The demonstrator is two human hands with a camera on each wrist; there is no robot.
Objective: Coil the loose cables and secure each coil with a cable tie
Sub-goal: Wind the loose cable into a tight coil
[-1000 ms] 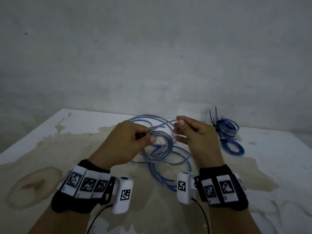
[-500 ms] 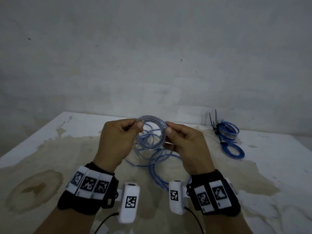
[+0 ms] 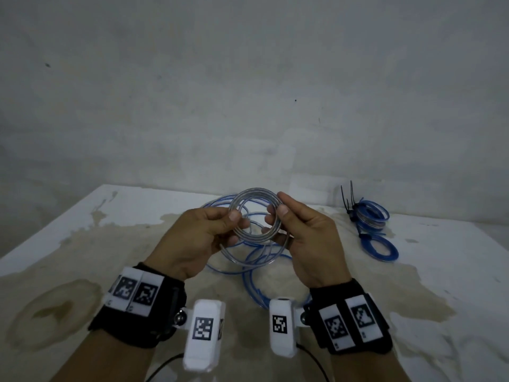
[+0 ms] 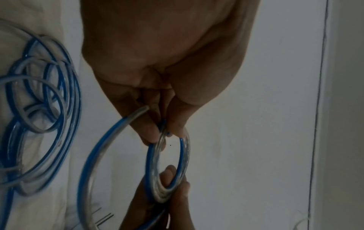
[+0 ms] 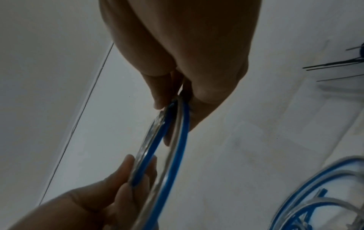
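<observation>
While both hands are hovering above the stained white tabletop [image 3: 82, 238] in the head view, they are holding one small coil [image 3: 254, 215] of clear-and-blue cable upright between them. The left hand [image 3: 198, 238] is pinching the coil's left edge with thumb over curled fingers, and the right hand [image 3: 308, 238] is pinching the right edge, its index finger lying along the rim. Under them the loose cable [image 3: 256, 266] is sprawling in several loops on the tabletop. Two finished coils [image 3: 371, 224] are lying well apart at the far right, bound with black cable ties [image 3: 347, 199] whose tails are sticking up; how many ties there are is hard to tell.

Seen from the left wrist, the left hand [image 4: 167, 77] is closing its grip on the coil [image 4: 169, 168] at the top, while the right hand's fingertips [image 4: 169, 175] are clamping the bottom. One cut cable end [image 4: 141, 109] is poking out beside the left fingers, a detail the head view is hiding.

Seen from the right wrist, the right hand [image 5: 187, 62] is squeezing the coil [image 5: 157, 147] edge-on, with the left hand [image 5: 98, 202] gripping the opposite side; tie tails [image 5: 334, 63] are showing at the upper right.
</observation>
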